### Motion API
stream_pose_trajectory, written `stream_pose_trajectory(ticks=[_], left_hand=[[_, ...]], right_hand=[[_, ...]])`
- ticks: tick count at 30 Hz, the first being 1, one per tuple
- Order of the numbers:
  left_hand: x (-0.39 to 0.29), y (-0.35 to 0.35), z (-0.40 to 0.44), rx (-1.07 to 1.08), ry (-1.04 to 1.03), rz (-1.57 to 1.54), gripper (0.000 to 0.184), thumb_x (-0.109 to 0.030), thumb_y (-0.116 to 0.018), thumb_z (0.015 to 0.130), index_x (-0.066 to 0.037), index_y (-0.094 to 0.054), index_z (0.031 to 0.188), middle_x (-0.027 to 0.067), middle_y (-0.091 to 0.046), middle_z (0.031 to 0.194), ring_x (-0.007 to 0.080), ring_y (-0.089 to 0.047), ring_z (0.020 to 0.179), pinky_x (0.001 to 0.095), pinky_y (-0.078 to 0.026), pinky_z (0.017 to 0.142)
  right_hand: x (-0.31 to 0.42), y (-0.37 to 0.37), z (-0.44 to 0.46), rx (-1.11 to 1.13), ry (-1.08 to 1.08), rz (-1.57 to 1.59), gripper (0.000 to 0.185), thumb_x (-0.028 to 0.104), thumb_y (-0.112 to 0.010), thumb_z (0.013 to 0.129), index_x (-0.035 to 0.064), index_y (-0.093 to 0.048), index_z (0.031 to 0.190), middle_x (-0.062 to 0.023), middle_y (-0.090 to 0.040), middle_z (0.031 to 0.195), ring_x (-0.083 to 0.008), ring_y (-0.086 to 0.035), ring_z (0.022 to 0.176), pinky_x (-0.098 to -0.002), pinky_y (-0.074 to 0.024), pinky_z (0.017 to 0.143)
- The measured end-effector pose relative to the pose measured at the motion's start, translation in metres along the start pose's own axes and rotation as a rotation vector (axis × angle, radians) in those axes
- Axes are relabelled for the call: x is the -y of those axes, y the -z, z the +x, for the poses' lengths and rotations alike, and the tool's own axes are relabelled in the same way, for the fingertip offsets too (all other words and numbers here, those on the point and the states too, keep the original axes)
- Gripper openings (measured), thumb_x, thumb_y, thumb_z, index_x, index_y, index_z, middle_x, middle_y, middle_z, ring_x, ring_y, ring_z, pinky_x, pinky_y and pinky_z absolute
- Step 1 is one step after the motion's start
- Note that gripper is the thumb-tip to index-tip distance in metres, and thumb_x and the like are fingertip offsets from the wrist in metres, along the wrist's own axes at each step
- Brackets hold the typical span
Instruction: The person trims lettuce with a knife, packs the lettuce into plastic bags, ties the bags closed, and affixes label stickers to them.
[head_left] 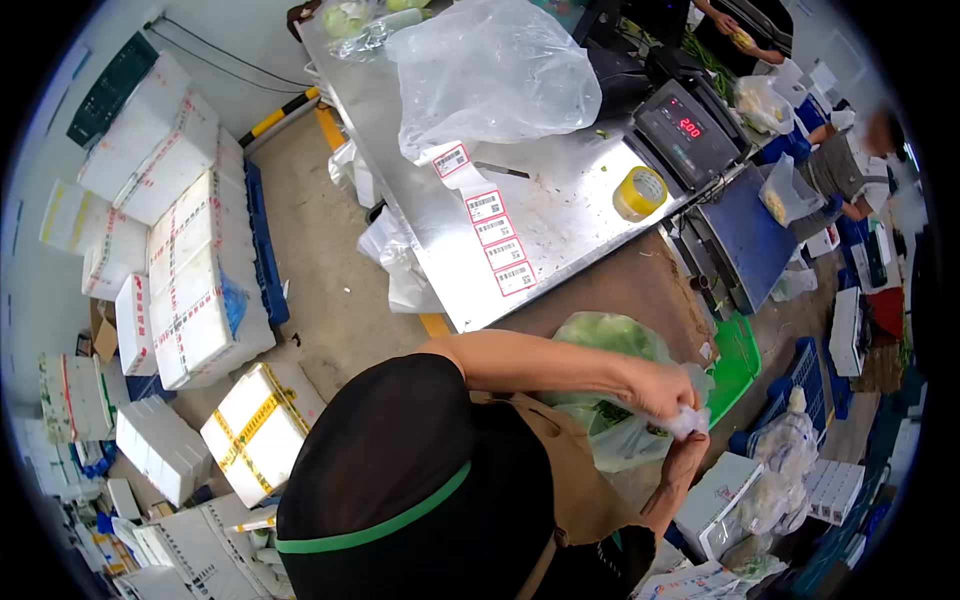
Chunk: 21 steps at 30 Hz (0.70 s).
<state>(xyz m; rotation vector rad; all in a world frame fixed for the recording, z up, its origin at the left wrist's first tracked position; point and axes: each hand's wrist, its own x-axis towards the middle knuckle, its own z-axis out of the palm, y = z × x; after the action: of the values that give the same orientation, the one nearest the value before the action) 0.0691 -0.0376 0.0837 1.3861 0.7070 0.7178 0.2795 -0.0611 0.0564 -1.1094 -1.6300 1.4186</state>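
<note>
A clear plastic bag (615, 440) with green vegetables inside hangs in front of my body, its neck gathered and twisted. My left hand (662, 388) reaches across from above, with its fingers closed on the bunched neck. Just below it, my right hand (687, 452) is closed around the same bunched plastic. My fingers partly hide the gathered part. Beside the bag is the steel table (570, 190), where a strip of barcode labels (494, 231) lies along the near edge. A roll of yellow tape (640, 192) sits near the table's right edge.
A large clear bag (490, 75) lies on the table, beside a scale display (690, 126) reading 2.00. A green crate (735, 370) is on the right. White foam boxes (200, 250) are stacked at left. Co-workers handle produce at upper right.
</note>
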Motion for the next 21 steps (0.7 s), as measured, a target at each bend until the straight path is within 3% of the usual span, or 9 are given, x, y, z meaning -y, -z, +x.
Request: stream_pose_trajectory(ticks=[1, 3, 5, 7, 8, 11, 12, 16, 21], left_hand=[[0.011, 0.007, 0.005, -0.092, -0.044, 0.036, 0.015, -0.011, -0.066, 0.073, 0.002, -0.06, 0.067, 0.0061, -0.056, 0.06, 0.0139, -0.053, 0.053, 0.0294, -0.041, 0.048], [0.017, 0.038, 0.008, -0.35, 0.22, -0.265, 0.014, -0.009, -0.066, 0.073, 0.001, -0.06, 0.066, 0.0056, -0.052, 0.056, 0.014, -0.049, 0.047, 0.0305, -0.04, 0.043], [0.084, 0.074, 0.03, -0.488, 0.362, -0.536, 0.017, -0.008, -0.065, 0.075, 0.0, -0.058, 0.062, 0.0041, -0.047, 0.052, 0.0136, -0.044, 0.041, 0.0322, -0.038, 0.039], [0.15, 0.088, 0.047, -0.56, 0.506, -0.573, 0.021, -0.009, -0.066, 0.077, -0.001, -0.056, 0.06, 0.0062, -0.047, 0.049, 0.0166, -0.044, 0.038, 0.0363, -0.036, 0.039], [0.164, 0.09, 0.053, -0.592, 0.577, -0.591, 0.023, -0.009, -0.066, 0.078, -0.001, -0.055, 0.059, 0.0072, -0.047, 0.048, 0.0181, -0.044, 0.037, 0.0384, -0.035, 0.038], [0.158, 0.091, 0.064, -0.305, 0.603, -0.934, 0.021, -0.013, -0.063, 0.082, -0.002, -0.056, 0.065, 0.0088, -0.047, 0.047, 0.0201, -0.044, 0.038, 0.0368, -0.036, 0.041], [0.153, 0.093, 0.071, -0.075, 0.564, -0.879, 0.022, -0.019, -0.059, 0.086, -0.005, -0.054, 0.069, 0.0067, -0.049, 0.051, 0.018, -0.046, 0.044, 0.0331, -0.04, 0.049], [0.056, 0.048, 0.057, 0.243, 0.343, -0.859, 0.022, -0.019, -0.057, 0.087, -0.003, -0.054, 0.072, 0.0067, -0.052, 0.058, 0.0174, -0.05, 0.05, 0.0306, -0.039, 0.048], [-0.011, 0.002, 0.037, 0.256, 0.254, -0.782, 0.016, -0.015, -0.056, 0.087, -0.003, -0.054, 0.077, 0.0064, -0.054, 0.066, 0.0154, -0.05, 0.053, 0.0279, -0.036, 0.046]], right_hand=[[-0.015, 0.011, -0.004, -0.001, -0.045, -0.088, 0.074, 0.065, -0.042, 0.083, -0.003, -0.056, 0.108, -0.017, -0.058, 0.101, -0.0227, -0.055, 0.083, -0.0346, -0.0396, 0.09], [-0.034, -0.012, -0.028, -0.155, 0.147, 0.373, 0.055, 0.05, -0.042, 0.091, -0.0021, -0.056, 0.085, -0.0141, -0.058, 0.081, -0.0162, -0.05, 0.069, -0.0298, -0.0412, 0.076], [-0.059, -0.03, -0.053, -0.183, 0.192, 0.45, 0.046, 0.04, -0.042, 0.094, -0.0019, -0.053, 0.076, -0.0141, -0.059, 0.078, -0.0115, -0.049, 0.065, -0.0271, -0.0409, 0.066], [-0.082, -0.027, -0.085, -0.119, -0.114, 0.179, 0.038, 0.03, -0.044, 0.094, -0.0015, -0.051, 0.073, -0.0114, -0.057, 0.071, -0.0087, -0.047, 0.059, -0.0248, -0.0409, 0.06], [-0.083, -0.027, -0.089, -0.125, -0.14, 0.21, 0.035, 0.028, -0.046, 0.093, -0.0019, -0.051, 0.075, -0.0111, -0.057, 0.07, -0.0089, -0.046, 0.057, -0.0246, -0.0407, 0.059], [-0.069, -0.035, -0.085, -0.146, -0.243, 0.212, 0.028, 0.022, -0.05, 0.091, -0.003, -0.053, 0.079, -0.0096, -0.055, 0.066, -0.0093, -0.045, 0.053, -0.0242, -0.0387, 0.054], [-0.051, -0.038, -0.081, -0.15, -0.302, 0.152, 0.026, 0.021, -0.051, 0.09, -0.0034, -0.054, 0.08, -0.0087, -0.054, 0.065, -0.0094, -0.044, 0.054, -0.0242, -0.0371, 0.053], [-0.017, -0.033, -0.067, -0.091, -0.412, -0.349, 0.021, 0.012, -0.057, 0.083, -0.003, -0.054, 0.069, -0.0035, -0.047, 0.059, -0.0108, -0.042, 0.056, -0.0273, -0.0345, 0.054], [0.046, -0.049, -0.043, -0.28, 0.097, -0.283, 0.016, 0.002, -0.059, 0.077, -0.0015, -0.051, 0.063, -0.0063, -0.043, 0.059, -0.016, -0.041, 0.053, -0.03, -0.0369, 0.059]])
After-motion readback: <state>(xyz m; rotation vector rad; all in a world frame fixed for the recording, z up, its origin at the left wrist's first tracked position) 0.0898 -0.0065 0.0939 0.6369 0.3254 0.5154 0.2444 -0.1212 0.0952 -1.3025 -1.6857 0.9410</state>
